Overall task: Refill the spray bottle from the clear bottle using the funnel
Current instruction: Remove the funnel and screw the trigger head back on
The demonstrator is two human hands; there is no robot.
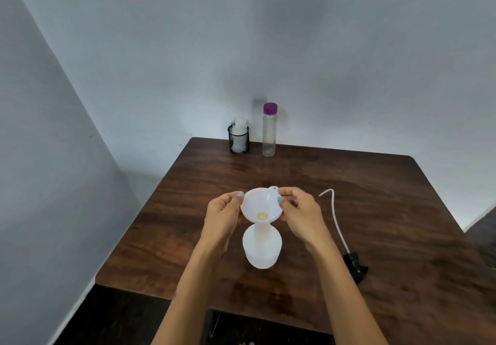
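A white translucent spray bottle (pixel 261 250) stands upright near the middle of the brown wooden table (pixel 375 224), its neck open. A white funnel (pixel 261 206) sits with its stem in that neck. My left hand (pixel 224 215) pinches the funnel's left rim and my right hand (pixel 300 210) pinches its right rim. The spray head (pixel 354 265), black with a long pale tube, lies on the table to the right. The clear bottle (pixel 269 132), with a purple cap on, stands upright at the table's far edge by the wall.
A black mesh cup (pixel 238 139) holding a white object stands left of the clear bottle at the far edge. Walls close in behind and to the left. The table's near edge drops to a dark floor.
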